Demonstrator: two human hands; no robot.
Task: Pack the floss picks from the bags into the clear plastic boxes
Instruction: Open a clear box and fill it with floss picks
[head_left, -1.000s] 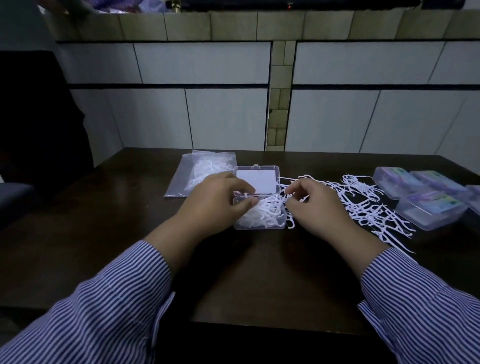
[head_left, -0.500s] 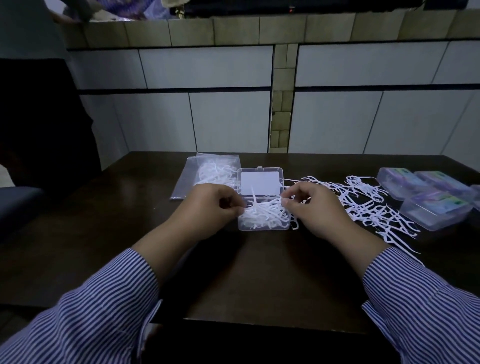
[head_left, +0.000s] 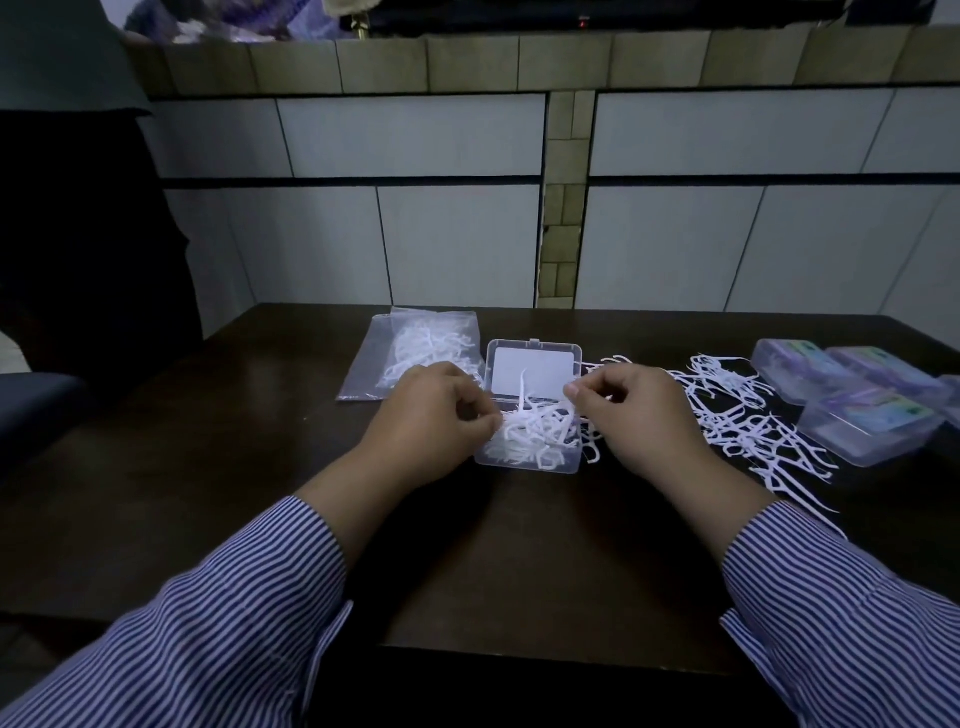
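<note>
Pinching white plastic floss picks (head_left: 535, 431) in a part-filled clear plastic box (head_left: 527, 462), left hand (head_left: 426, 421) and right hand (head_left: 639, 415); loose picks (head_left: 753, 421) and a bag (head_left: 415, 353) remain

The left hand (head_left: 434, 415) now pinches picks at the open box's (head_left: 530, 410) left edge instead of reaching over it; the heap of floss picks (head_left: 537, 431) stands higher, one upright.

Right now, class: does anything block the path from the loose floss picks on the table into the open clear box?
Nothing visible does. The loose floss picks lie right of the open box, lid back; only the right hand sits between them.
</note>
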